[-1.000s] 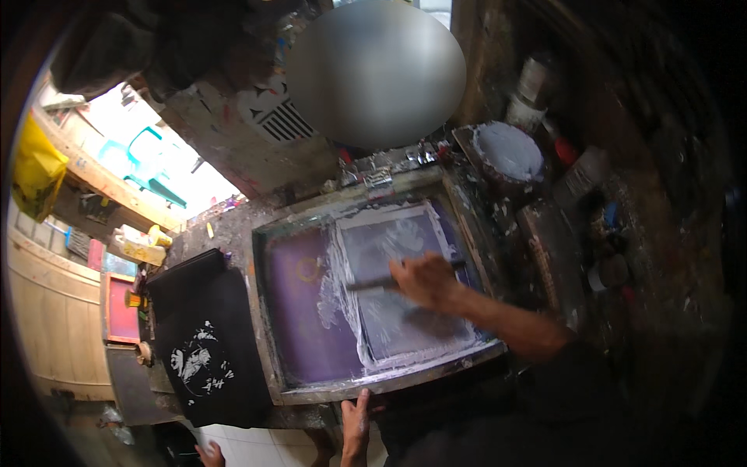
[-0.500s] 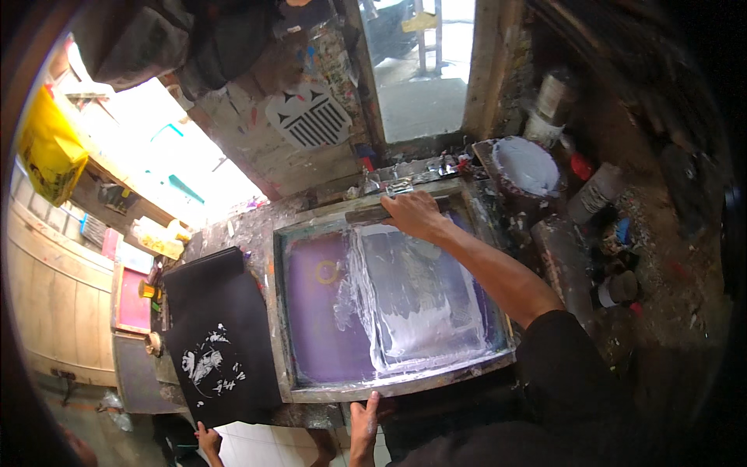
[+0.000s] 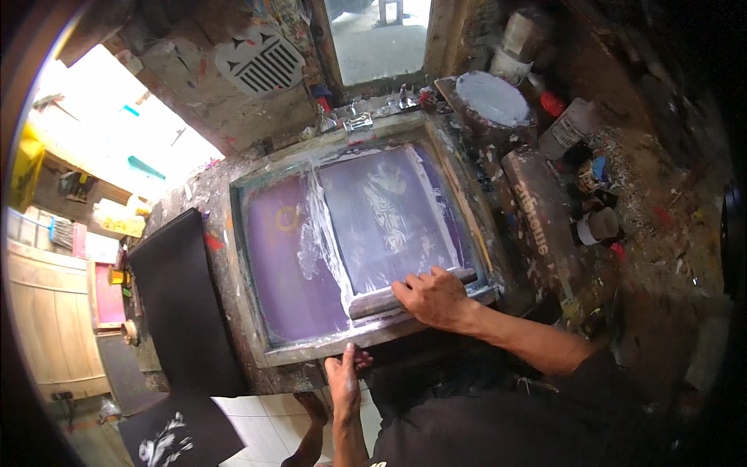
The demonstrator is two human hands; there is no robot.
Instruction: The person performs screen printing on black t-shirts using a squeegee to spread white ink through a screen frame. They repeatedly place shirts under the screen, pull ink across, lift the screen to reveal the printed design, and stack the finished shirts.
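My right hand [image 3: 437, 300] is wrapped round a long squeegee [image 3: 377, 306] near the close side of a wooden-framed printing screen [image 3: 299, 356]. White ink lines the edges of a pale rectangle on the purple mesh [image 3: 299, 307], and a light pattern shows within it. At the near rail, my left hand [image 3: 342, 381] has its thumb against the wood and its fingers curled, partly hidden, by the underside. Left of the screen lies a stack of black sheets [image 3: 187, 303]. A black piece with a white print [image 3: 183, 432] is at the lower left.
Beyond the screen's far right corner stands a tub of white ink [image 3: 494, 99]. Stained containers [image 3: 568, 128] and a dark box [image 3: 541, 218] line the right side. A patterned white cutout [image 3: 261, 61] is on the board behind. Yellow items [image 3: 120, 216] sit far left.
My right hand has drawn the squeegee from the far rail to the near side, leaving the pattern visible. The printed black piece has moved off the stack, toward the lower left. The view has shifted.
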